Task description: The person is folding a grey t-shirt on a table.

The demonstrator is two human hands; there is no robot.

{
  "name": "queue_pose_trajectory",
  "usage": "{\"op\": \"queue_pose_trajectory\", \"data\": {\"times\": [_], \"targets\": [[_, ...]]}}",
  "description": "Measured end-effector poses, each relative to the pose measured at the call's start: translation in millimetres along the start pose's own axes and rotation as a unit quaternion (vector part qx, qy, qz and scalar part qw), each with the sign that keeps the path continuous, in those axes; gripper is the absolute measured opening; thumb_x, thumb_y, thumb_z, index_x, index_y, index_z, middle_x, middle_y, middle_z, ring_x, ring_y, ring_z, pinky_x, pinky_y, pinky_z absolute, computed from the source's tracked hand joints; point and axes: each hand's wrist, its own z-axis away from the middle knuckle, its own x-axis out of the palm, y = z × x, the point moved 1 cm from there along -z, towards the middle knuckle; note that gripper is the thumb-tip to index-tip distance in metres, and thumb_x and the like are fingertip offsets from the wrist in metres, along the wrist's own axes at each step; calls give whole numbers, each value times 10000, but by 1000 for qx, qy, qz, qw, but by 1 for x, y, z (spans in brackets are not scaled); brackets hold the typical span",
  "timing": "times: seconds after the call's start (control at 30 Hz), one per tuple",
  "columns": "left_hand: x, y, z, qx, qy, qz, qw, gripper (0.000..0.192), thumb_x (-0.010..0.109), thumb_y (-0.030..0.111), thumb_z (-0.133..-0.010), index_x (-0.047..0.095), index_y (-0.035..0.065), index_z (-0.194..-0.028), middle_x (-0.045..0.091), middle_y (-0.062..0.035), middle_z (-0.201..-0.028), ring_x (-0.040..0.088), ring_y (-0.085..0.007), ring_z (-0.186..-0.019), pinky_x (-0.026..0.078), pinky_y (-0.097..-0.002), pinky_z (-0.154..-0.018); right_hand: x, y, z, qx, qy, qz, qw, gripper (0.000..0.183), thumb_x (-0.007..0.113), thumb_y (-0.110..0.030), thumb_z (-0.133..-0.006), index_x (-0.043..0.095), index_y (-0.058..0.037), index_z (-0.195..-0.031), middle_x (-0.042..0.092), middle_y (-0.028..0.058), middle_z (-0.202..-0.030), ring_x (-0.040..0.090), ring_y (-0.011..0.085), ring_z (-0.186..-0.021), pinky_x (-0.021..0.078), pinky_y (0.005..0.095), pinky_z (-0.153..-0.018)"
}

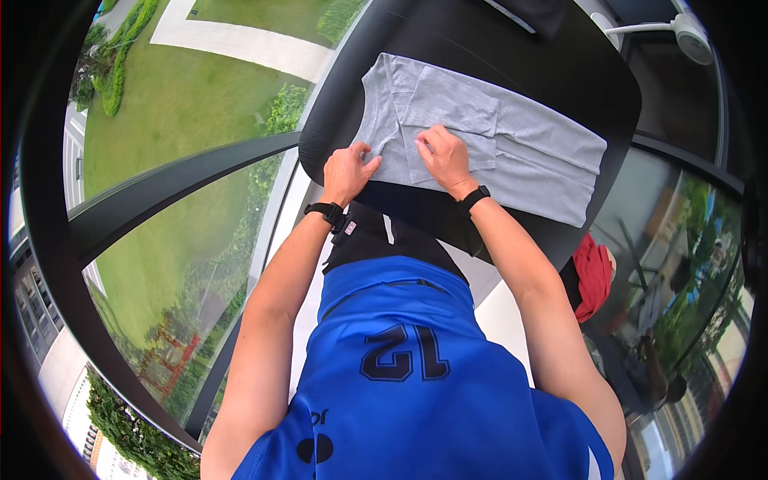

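Observation:
A light grey T-shirt (540,162) lies flat across a black table (606,90) with rounded corners. Its neckline faces left and its hem faces right. Both long sides look folded inward, and a sleeve (456,102) lies on top of the body. At the near end of the neckline, my left hand (348,173) rests with thumb and forefinger apart, touching the fabric edge. My right hand (445,157) is over the sleeve area, its fingers loosely curled and nothing visible in them. Whether its fingertips touch the cloth is unclear.
A dark folded cloth (543,15) with a pale stripe lies at the table's far side. Red fabric (593,279) hangs low beyond the right edge. A white round-headed fixture (693,39) stands at the upper right. Glass panes with a dark frame (180,174) border the left.

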Motion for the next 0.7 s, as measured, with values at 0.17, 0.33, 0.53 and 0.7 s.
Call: {"op": "queue_pose_trajectory", "data": {"times": [0.17, 0.33, 0.53, 0.7], "targets": [[10, 6, -28, 89, 75, 26, 993, 358, 793, 329, -813, 763, 19, -990, 734, -139, -891, 709, -325, -810, 560, -429, -746, 12, -18, 7, -7, -53, 67, 996, 233, 762, -276, -853, 635, -81, -849, 676, 117, -886, 695, 345, -767, 537, 463, -646], [15, 20, -47, 66, -2, 48, 997, 316, 779, 284, -807, 772, 13, -971, 753, -172, -940, 726, -340, -874, 569, -424, -790, 33, -20, 4, 53, -103, 179, 977, 263, 747, -274, -854, 603, -56, -817, 683, 156, -843, 714, 361, -764, 554, 484, -650], [21, 17, -50, 59, 0, 15, 998, 286, 761, 263, -811, 772, 22, -965, 742, -179, -864, 728, -343, -833, 569, -413, -767, 21, -26, 8, 52, -64, 126, 989, 142, 651, -182, -851, 623, -44, -839, 687, 177, -793, 716, 370, -732, 567, 494, -640], [21, 26, -49, 16, -6, -6, 1000, 254, 750, 264, -809, 768, 35, -917, 740, -180, -866, 724, -346, -823, 566, -428, -760, 28, -12, 12, 70, -100, 170, 978, 128, 642, -163, -842, 606, -46, -805, 685, 179, -794, 707, 374, -728, 556, 501, -631]]}}
